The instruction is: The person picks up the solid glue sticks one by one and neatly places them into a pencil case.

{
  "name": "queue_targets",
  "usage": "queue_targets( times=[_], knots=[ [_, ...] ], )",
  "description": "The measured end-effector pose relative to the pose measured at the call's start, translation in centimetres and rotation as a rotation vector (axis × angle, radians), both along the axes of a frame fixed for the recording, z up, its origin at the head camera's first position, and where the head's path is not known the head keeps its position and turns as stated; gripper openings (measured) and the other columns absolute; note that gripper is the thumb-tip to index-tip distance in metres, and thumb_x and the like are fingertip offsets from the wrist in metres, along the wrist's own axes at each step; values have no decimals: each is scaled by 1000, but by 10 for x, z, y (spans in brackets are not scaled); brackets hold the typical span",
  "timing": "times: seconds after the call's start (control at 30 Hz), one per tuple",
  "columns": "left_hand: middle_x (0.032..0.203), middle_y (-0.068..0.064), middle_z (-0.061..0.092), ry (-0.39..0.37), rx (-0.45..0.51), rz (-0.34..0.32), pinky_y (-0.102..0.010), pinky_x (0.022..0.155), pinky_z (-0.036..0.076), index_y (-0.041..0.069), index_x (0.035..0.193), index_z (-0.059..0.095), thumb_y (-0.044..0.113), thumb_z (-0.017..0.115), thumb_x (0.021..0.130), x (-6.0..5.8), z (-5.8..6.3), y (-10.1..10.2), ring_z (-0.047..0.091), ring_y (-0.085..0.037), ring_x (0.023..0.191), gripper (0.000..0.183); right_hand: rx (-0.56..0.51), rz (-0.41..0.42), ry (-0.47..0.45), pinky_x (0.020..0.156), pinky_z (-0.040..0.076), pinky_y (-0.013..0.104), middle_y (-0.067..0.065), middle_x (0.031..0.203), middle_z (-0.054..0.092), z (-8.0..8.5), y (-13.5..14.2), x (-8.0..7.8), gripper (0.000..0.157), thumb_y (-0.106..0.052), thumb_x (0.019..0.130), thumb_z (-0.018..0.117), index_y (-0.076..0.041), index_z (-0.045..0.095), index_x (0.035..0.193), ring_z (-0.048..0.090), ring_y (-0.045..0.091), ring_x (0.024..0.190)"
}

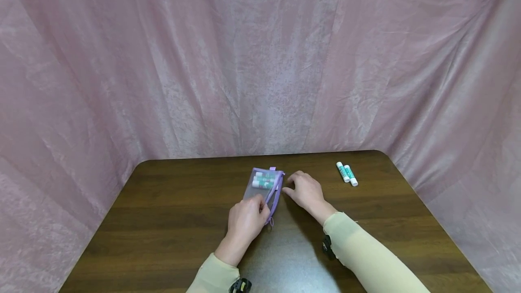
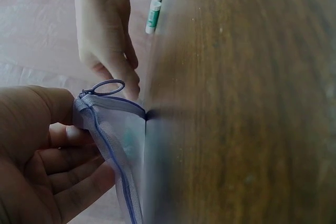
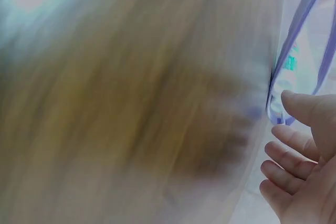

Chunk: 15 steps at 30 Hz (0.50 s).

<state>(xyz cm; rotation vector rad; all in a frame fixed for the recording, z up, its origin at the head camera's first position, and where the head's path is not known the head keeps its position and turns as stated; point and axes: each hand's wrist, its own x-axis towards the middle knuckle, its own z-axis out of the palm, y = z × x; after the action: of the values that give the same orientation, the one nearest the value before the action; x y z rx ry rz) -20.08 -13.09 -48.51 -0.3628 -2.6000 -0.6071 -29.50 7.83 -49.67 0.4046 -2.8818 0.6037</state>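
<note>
A purple mesh zip pouch (image 1: 249, 192) lies on the table, its zipper side facing right and gaping. White tubes with green labels (image 1: 262, 184), glue-stick shaped, show through the mesh at its far end. My left hand (image 1: 247, 217) pinches the pouch's near corner between thumb and fingers, close to the zipper pull (image 2: 108, 86). Beside the far end of the opening is my right hand (image 1: 306, 190); its fingers are loosely bent and hold nothing. In the right wrist view the thumb (image 3: 302, 107) overlaps the far end of the pouch's opening.
Two more white-and-green tubes (image 1: 347, 174) lie side by side at the table's far right. The brown wooden table (image 1: 175, 220) has rounded far corners. A pink curtain (image 1: 244, 67) hangs behind it and along both sides.
</note>
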Motion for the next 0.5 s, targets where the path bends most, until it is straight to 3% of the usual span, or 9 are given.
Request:
queue_targets(
  times=[0.5],
  knots=[
    [56,10,45,18,5,0,-32,44,32,19,72,54,11,77,89,1,-1,0,38,-9,48,30,50,2,27,107,51,59,16,141,70,15,37,12,48,-34,101,82,-3,73,137,63,40,135]
  ],
)
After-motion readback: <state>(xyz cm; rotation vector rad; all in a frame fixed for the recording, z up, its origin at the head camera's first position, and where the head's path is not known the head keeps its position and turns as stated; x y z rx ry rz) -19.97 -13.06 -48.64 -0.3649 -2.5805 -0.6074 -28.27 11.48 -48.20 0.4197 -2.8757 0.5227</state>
